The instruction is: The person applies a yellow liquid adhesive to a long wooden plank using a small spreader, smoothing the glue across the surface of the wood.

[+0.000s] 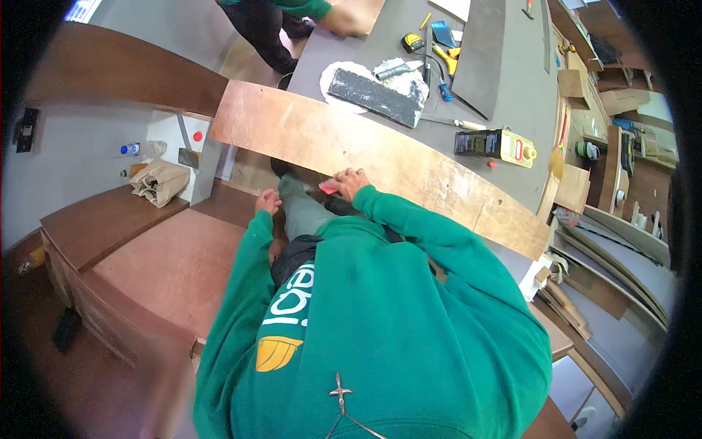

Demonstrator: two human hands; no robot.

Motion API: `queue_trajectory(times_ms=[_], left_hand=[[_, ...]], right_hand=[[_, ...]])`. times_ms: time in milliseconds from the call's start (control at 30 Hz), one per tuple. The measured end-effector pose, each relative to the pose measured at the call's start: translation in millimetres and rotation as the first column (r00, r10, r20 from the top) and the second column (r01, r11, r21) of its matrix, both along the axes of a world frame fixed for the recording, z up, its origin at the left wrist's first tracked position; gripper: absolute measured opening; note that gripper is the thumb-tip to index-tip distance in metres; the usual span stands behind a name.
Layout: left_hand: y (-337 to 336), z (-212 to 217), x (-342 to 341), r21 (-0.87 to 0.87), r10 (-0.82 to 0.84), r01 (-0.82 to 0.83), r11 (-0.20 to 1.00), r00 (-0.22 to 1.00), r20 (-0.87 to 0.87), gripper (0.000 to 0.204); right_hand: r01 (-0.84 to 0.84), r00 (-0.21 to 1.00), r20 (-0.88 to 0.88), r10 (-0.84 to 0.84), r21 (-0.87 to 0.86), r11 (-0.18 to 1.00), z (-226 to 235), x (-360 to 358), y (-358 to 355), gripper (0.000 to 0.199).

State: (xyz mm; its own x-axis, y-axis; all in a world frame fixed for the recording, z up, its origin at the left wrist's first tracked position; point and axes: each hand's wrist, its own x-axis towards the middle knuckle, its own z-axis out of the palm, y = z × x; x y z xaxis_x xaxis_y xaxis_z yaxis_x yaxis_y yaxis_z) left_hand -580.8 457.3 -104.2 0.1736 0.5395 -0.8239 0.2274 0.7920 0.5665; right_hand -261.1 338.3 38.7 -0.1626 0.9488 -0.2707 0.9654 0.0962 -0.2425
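A long, pale plywood board (314, 135) lies across in front of me, its surface streaked and scuffed. My right hand (352, 183) is at the board's near edge, fingers closed on a small red piece (329, 188) that could be folded sandpaper; its kind is not clear. Beside my lower leg, to the left of that, is my left hand (269, 201). Its fingers are loosely bent and a little apart, with nothing visible in them. Between the hands, the space under the board is dark.
On the grey worktable (504, 88) are a black slab (374, 96) on white material, a tape measure (413, 42), a yellow-handled tool (446, 60) and a yellow-and-black can (497, 145). A co-worker's hand (347, 20) rests at the far end. Brown panels (168, 256) stand left.
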Motion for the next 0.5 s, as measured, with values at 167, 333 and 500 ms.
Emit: queue_trajectory(times_ms=[167, 333, 500], left_hand=[[-5, 31, 11, 0.028, -0.023, 0.025, 0.999, 0.996, -0.083, 0.03], [4, 36, -16, 0.025, -0.086, 0.087, 0.996, 0.996, -0.033, 0.022], [27, 49, -21, 0.115, -0.132, 0.134, 0.984, 0.991, -0.026, 0.011]], right_hand=[[0.184, 0.982, -0.042, -0.182, 0.066, 0.981, 19, 59, 0, 0.046], [0.178, 0.984, -0.013, -0.179, 0.181, 0.967, -3, 64, -25, 0.049], [0.271, 0.961, -0.018, -0.277, 0.271, 0.924, 3, 61, -47, 0.045]])
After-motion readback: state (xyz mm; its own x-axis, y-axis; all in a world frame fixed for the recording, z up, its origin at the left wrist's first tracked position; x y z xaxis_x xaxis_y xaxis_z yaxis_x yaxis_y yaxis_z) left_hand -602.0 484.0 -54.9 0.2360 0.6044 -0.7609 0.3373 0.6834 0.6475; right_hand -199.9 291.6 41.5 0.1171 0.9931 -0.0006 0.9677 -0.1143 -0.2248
